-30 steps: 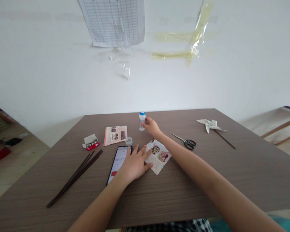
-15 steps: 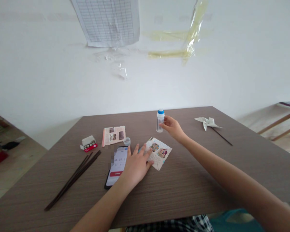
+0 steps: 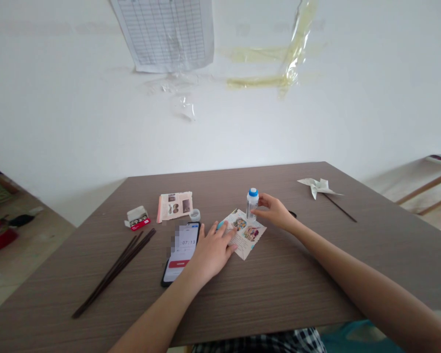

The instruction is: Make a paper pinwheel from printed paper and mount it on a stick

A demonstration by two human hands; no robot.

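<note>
My left hand (image 3: pixel 213 252) lies flat with fingers spread, its fingertips pressing on the left side of a square of printed paper (image 3: pixel 247 246). A clear glue bottle (image 3: pixel 251 208) with a blue cap is upright at the paper's far edge. My right hand (image 3: pixel 275 212) grips that bottle from the right between thumb and fingers. Left of my left hand is a phone (image 3: pixel 183 245) with a running timer on its screen. Behind the phone sit a small roll of clear tape (image 3: pixel 194 215) and a folded printed paper (image 3: pixel 175 206).
Thin dark sticks (image 3: pixel 113 274) lie at the left, near an open small red-and-white box (image 3: pixel 138 218). A paper pinwheel (image 3: pixel 319 187) on a dark stick lies at the right. Something black (image 3: pixel 293 214) shows partly behind my right wrist. A wall rises behind the table (image 3: pixel 220 304).
My right hand has brought the glue bottle nearer and slightly to the right, to the paper's far edge. A black thing now shows behind the right wrist. My left hand stays on the paper.
</note>
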